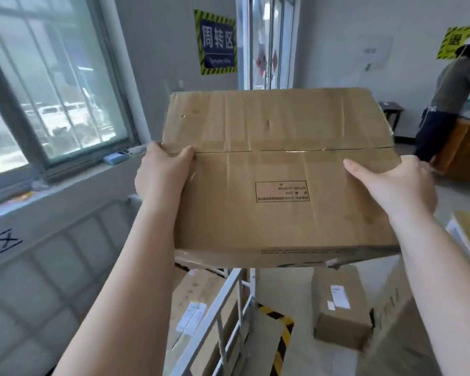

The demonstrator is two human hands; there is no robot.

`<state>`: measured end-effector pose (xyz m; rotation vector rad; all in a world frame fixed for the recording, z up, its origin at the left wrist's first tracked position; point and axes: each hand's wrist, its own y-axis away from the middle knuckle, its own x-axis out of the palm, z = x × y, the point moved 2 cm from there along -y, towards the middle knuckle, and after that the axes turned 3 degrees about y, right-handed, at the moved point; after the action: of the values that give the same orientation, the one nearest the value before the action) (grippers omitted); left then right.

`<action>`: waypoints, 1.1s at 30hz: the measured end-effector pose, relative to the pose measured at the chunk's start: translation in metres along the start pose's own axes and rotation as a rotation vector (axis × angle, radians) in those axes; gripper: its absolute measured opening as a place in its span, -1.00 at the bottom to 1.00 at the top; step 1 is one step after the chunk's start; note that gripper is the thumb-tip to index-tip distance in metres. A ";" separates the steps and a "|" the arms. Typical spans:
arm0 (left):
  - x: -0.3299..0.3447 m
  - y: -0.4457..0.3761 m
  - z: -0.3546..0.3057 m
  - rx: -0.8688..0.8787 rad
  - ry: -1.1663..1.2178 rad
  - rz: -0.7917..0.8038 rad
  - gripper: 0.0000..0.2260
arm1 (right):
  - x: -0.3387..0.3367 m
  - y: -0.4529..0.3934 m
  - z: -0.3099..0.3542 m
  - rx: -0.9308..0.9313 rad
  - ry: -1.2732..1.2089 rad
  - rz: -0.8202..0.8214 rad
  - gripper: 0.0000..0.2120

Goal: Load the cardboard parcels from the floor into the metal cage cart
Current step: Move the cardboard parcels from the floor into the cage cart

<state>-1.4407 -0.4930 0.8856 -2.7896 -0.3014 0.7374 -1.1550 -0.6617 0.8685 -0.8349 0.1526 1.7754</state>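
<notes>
Holding the box (280,169) above the cart rail (228,302), left hand (162,176) and right hand (394,185) gripping its side edges; stiff, creased cardboard (light, I'd guess).

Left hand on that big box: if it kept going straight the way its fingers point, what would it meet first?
The left hand grips the large cardboard box at its left edge, fingers pointing up and away. Past the box, the line probably leads to the grey wall beside the window; depth is unclear.

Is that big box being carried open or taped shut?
Shut: the big box's top flaps meet along a flat centre seam, apparently under clear tape.
</notes>
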 end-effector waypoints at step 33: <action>-0.361 -0.071 0.617 -0.820 -0.385 -0.671 -0.47 | 0.619 0.490 0.253 -0.575 -0.052 1.011 -0.12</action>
<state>-2.0707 -0.4089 0.5500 -2.8202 -1.8592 1.1266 -1.7859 -0.2368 0.5394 -1.2367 0.0161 2.8670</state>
